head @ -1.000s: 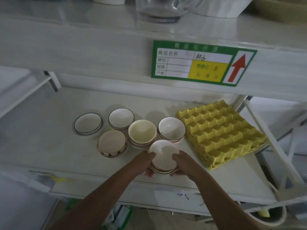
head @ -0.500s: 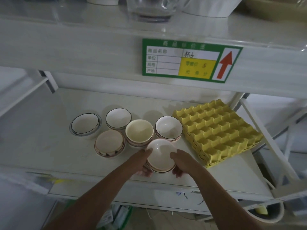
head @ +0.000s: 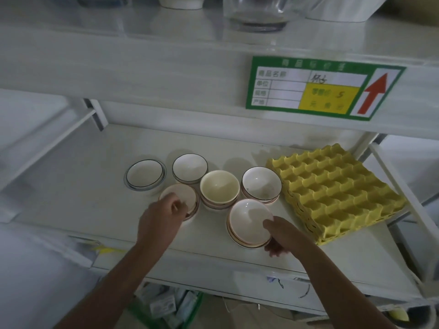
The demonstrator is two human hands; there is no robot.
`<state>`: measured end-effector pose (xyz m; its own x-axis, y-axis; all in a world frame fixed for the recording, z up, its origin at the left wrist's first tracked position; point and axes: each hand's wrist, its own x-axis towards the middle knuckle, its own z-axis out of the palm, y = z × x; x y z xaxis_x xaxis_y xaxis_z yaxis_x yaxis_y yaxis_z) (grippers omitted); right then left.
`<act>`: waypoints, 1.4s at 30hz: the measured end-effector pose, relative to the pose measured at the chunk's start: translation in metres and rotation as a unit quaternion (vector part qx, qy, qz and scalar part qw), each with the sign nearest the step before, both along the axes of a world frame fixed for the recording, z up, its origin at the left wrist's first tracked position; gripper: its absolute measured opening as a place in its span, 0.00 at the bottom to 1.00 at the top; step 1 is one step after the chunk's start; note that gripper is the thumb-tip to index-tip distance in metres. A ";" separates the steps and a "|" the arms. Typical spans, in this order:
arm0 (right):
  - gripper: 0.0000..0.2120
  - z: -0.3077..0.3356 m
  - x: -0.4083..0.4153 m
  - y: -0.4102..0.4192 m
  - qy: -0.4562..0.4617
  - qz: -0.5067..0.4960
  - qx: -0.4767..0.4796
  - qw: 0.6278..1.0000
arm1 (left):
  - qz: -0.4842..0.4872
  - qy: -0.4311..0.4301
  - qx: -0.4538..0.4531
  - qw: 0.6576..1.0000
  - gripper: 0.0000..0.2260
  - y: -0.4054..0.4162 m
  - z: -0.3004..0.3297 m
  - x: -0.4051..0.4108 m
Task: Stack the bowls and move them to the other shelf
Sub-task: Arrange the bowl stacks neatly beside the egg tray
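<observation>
Bowls sit clustered on the white shelf (head: 71, 186). Right hand (head: 282, 236) grasps the tilted pink-rimmed bowl (head: 249, 222); left hand (head: 161, 219) pinches the pink bowl (head: 184, 197) beside it.

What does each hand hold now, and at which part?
The right hand holds the front bowl stack at its right rim, thumb on top. The left hand grips the near rim of the pink bowl.

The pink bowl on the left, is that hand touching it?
Touching: in the head view the left hand grips the near rim of the pink bowl.
</observation>
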<state>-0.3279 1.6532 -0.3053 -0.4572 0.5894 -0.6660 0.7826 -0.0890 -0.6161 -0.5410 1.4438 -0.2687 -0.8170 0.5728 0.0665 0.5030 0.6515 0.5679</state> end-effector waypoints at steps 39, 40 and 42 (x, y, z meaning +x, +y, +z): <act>0.24 -0.035 0.003 0.000 0.154 -0.139 -0.155 0.966 | 0.028 -0.444 0.120 0.887 0.17 0.057 0.042 -0.114; 0.27 -0.034 0.003 0.000 0.155 -0.143 -0.157 0.965 | 0.027 -0.446 0.115 0.887 0.17 0.067 0.047 -0.119; 0.34 -0.034 0.004 0.000 0.158 -0.149 -0.163 0.962 | 0.039 -0.443 0.096 0.891 0.18 0.083 0.051 -0.127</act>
